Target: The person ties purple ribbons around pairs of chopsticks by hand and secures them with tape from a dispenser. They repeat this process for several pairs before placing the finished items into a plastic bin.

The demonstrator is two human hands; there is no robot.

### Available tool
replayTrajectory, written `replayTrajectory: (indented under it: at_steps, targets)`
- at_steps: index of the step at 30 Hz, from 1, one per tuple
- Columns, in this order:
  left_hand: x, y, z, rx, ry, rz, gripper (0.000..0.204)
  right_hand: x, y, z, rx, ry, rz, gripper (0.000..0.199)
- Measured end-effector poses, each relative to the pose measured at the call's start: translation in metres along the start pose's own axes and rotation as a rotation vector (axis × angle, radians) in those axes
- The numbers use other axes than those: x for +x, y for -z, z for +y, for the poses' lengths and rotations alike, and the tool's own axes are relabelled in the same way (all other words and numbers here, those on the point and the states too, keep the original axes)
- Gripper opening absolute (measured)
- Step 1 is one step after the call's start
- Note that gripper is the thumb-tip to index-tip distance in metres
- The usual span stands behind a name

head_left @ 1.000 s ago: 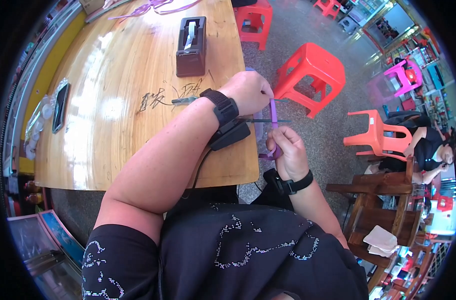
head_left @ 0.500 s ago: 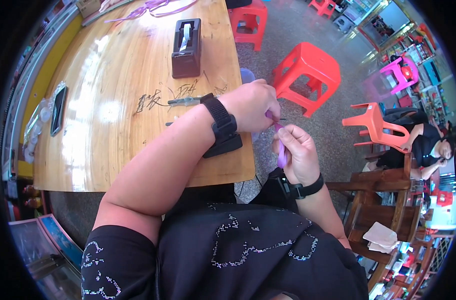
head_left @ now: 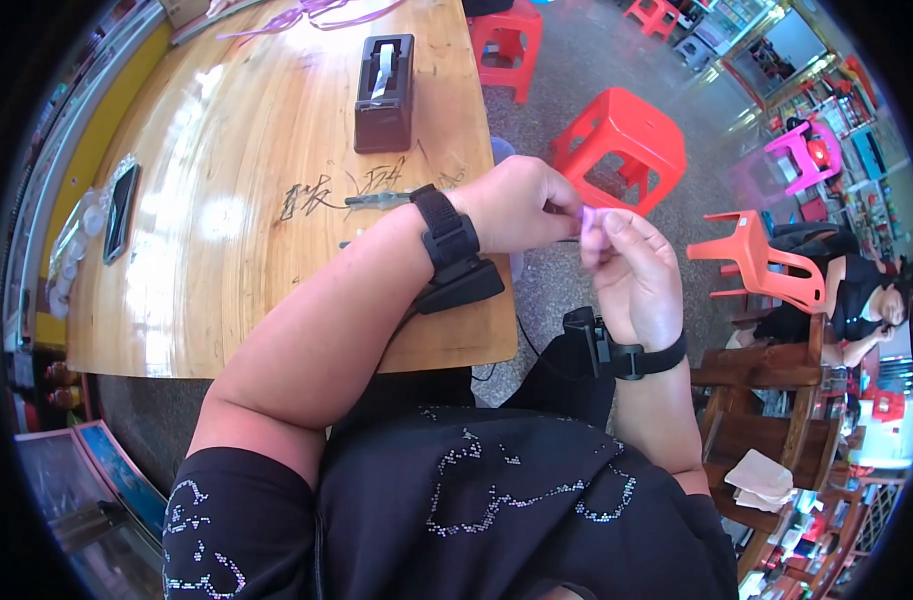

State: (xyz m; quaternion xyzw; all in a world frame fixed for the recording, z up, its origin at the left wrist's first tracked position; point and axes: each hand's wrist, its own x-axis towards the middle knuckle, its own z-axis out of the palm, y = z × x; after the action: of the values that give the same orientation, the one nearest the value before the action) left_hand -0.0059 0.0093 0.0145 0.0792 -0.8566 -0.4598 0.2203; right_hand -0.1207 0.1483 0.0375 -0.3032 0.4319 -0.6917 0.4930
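Observation:
My left hand [head_left: 527, 205] is just past the table's right edge, its fingers closed in a pinch on a purple ribbon [head_left: 590, 218]. Facing it, my right hand [head_left: 645, 272] pinches the same ribbon between thumb and fingers. Only a short, slightly blurred piece of ribbon shows between the fingertips; the rest is hidden by the hands. A black band with a small box circles each wrist. Under the left wrist, a slim grey tool [head_left: 379, 200], partly covered, lies on the table.
On the wooden table [head_left: 227, 270] stand a black tape dispenser [head_left: 385, 110], a phone [head_left: 123, 213] and, at the far end, loose purple ribbons [head_left: 312, 14]. Red stools [head_left: 632, 130] stand on the floor to the right. Beyond an orange chair [head_left: 745, 250] sits another person [head_left: 862, 295].
Both hands have shifted right and slightly up, with the right hand turning more upright. The ribbon tail that hung below the right fingers no longer shows.

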Motion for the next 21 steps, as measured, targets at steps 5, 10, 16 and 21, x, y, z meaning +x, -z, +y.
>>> replayTrajectory:
  at_steps: [5, 10, 16, 21]
  targets:
    - [0.004, 0.008, 0.001, -0.034, 0.176, 0.093, 0.017, 0.003, -0.004, -0.005, -0.166, 0.194, 0.072, 0.020]
    - [0.005, 0.007, -0.004, -0.194, 0.271, 0.199, 0.020, 0.019, 0.025, 0.026, -0.641, 0.275, 0.121, 0.016]
    - [0.004, 0.009, 0.002, -0.246, 0.251, 0.182, 0.015, 0.030, 0.023, 0.039, -0.624, 0.247, 0.037, 0.013]
    - [0.003, 0.009, 0.013, -0.354, 0.204, 0.214, 0.009, 0.035, 0.024, 0.041, -0.417, 0.232, -0.025, 0.009]
